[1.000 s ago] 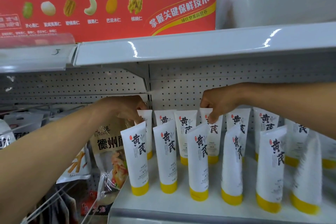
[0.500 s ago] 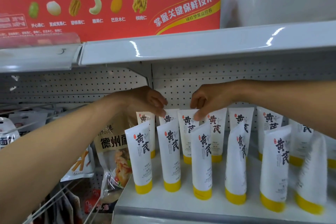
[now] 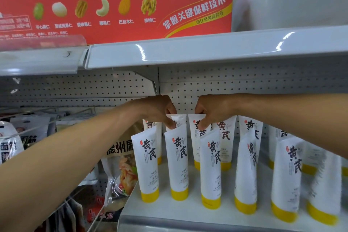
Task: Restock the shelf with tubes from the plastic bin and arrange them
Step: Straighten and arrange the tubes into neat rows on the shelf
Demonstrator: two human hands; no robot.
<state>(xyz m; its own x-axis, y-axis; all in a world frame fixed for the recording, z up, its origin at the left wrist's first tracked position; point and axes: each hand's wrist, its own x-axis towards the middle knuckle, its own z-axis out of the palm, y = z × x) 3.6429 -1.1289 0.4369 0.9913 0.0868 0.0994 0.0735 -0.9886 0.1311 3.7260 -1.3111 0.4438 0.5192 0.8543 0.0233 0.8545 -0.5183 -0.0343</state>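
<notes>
Soft white plastic tubes (image 3: pixel 211 167) are shown standing in two rows on a smooth, glossy white shelf (image 3: pixel 165 211). Each tube is rested on a round yellow cap, tapers upward to a flat crimped edge, and is printed with large black brush characters. Six tubes are lined up in the front row, some turned slightly sideways; the back row is set close to a white metal back panel (image 3: pixel 244 84) pierced with a grid of small holes. The left hand (image 3: pixel 156 111) is reached in from the lower left on a bare forearm, held palm down with the knuckles raised, and its fingers are curled down to pinch the flat top of the second back tube (image 3: pixel 178 118). The right hand (image 3: pixel 214 111) is brought in from the right edge in a mirrored pose, with its fingertips closed on the top edge of the third back tube (image 3: pixel 195 128). The two hands are held near each other but apart. Overhead, the shiny rounded lip of an upper shelf (image 3: pixel 207 51) is seen, with a red and yellow carton (image 3: pixel 113 15) picturing nuts on it. To the left of the shelf, a clear crinkled snack bag (image 3: pixel 122 164) is hung.
</notes>
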